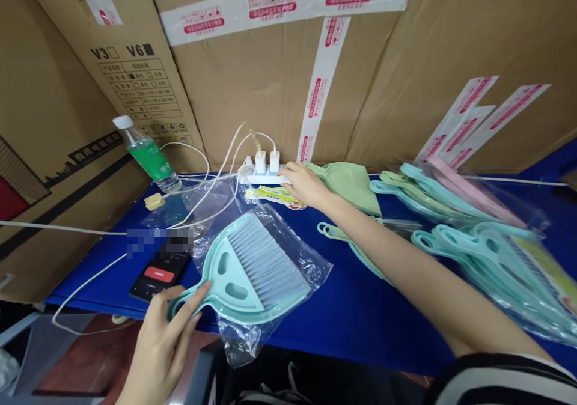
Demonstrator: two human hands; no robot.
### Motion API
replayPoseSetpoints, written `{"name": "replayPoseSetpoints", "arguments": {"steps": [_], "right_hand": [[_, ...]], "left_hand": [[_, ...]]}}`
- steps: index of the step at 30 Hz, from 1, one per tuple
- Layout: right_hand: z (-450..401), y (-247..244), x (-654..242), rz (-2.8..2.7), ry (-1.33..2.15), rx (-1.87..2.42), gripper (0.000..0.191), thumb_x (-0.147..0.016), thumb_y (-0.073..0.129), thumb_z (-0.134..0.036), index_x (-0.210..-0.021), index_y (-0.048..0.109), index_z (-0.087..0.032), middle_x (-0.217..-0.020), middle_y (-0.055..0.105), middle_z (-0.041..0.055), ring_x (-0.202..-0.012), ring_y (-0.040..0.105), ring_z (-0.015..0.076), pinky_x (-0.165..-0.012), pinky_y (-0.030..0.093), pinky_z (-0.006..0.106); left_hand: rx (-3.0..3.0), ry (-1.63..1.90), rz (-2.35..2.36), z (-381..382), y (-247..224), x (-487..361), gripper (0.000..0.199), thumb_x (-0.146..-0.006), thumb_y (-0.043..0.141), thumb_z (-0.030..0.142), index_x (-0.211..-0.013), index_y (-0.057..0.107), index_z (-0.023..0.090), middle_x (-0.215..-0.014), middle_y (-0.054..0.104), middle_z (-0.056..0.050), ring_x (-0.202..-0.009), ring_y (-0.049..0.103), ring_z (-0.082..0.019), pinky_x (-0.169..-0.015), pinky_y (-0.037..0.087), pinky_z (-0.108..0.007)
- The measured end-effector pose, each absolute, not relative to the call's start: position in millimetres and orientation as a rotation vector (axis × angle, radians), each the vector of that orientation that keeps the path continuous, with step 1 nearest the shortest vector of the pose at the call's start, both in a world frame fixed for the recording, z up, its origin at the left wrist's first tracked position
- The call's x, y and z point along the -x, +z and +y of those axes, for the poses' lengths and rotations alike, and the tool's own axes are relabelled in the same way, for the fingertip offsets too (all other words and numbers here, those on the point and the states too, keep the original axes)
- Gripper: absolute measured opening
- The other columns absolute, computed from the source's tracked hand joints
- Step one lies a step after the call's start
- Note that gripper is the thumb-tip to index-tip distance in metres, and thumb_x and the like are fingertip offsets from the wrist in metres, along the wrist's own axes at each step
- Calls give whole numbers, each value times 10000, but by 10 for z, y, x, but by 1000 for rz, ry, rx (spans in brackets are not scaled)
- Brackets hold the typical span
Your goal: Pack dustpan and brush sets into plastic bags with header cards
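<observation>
My left hand [169, 333] grips the handle end of a light-blue dustpan and brush set [225, 273], thumb and fingers closed around it. The brush lies in the pan, bristles facing up, over a clear plastic bag [315, 264] on the blue tabletop [342, 327]. My right hand [300, 182] reaches to the back of the table, its fingers at the right end of a white power strip [255, 179], over a yellow-green packet [274, 196]. Whether those fingers hold anything is hidden. Just right of that hand lies a green dustpan [354, 182].
Bagged dustpan sets in blue [487, 267], green and pink [478, 191] lie at the right. A bottle [151, 155], a yellow piece [154, 201], white cables and a phone [157, 276] are at the left. Cardboard boxes [270, 80] stand behind the table.
</observation>
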State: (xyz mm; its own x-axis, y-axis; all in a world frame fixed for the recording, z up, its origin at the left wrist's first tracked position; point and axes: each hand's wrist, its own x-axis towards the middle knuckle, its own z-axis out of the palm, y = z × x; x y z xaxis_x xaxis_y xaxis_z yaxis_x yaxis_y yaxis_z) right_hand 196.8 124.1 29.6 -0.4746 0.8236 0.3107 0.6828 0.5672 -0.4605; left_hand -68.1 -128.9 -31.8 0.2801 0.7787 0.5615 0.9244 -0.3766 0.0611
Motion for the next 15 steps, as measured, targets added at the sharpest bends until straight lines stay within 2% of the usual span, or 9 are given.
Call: {"name": "replayPoseSetpoints", "arguments": {"steps": [2, 4, 6, 9, 11, 15], "right_hand": [[1030, 378, -2036, -2312, 390, 1155, 182, -858, 563, -76, -958, 694, -152, -1011, 671, 116, -980, 596, 247, -892, 440, 409], [747, 438, -2172, -2348, 475, 1110, 160, -896, 549, -145, -956, 696, -166, -852, 683, 55, -779, 619, 189, -754, 484, 341], [452, 444, -2344, -2376, 763, 1039, 213, -936, 515, -251, -1041, 686, -177, -713, 664, 10, -621, 592, 157, -627, 476, 302], [128, 336, -2599, -2194, 1079, 1140, 290, -923, 532, -366, -1138, 643, -206, -664, 647, -10, -576, 580, 162, -580, 465, 302], [37, 219, -2740, -1984, 1382, 1154, 319, -911, 543, -444, -1132, 618, -227, -744, 678, -6, -591, 597, 155, -557, 485, 292], [41, 5, -2930, -1443, 1823, 1087, 352, -817, 673, -485, -1055, 636, -228, -919, 728, 28, -836, 692, 184, -729, 560, 324]], "left_hand": [[2262, -767, -1542, -1242, -318, 664, 520, -950, 446, 196, -1449, 448, 343, -1021, 523, -58, -889, 586, -176, -737, 509, -257], [2254, -796, -1513, -1170, -316, 619, 494, -949, 445, 195, -1421, 489, 331, -1002, 525, -58, -861, 583, -171, -724, 511, -256], [2261, -825, -1483, -1082, -305, 544, 482, -947, 441, 182, -1399, 517, 330, -999, 529, -61, -846, 579, -171, -720, 513, -264], [2313, -859, -1426, -935, -259, 386, 505, -951, 432, 152, -1417, 494, 336, -1037, 526, -77, -907, 572, -190, -746, 518, -284], [2388, -854, -1374, -827, -206, 266, 525, -951, 439, 132, -1436, 466, 330, -1054, 520, -81, -950, 566, -197, -751, 517, -280], [2513, -829, -1281, -615, -85, 65, 467, -961, 421, 111, -1384, 519, 284, -1049, 534, -77, -932, 567, -179, -763, 518, -280]]}}
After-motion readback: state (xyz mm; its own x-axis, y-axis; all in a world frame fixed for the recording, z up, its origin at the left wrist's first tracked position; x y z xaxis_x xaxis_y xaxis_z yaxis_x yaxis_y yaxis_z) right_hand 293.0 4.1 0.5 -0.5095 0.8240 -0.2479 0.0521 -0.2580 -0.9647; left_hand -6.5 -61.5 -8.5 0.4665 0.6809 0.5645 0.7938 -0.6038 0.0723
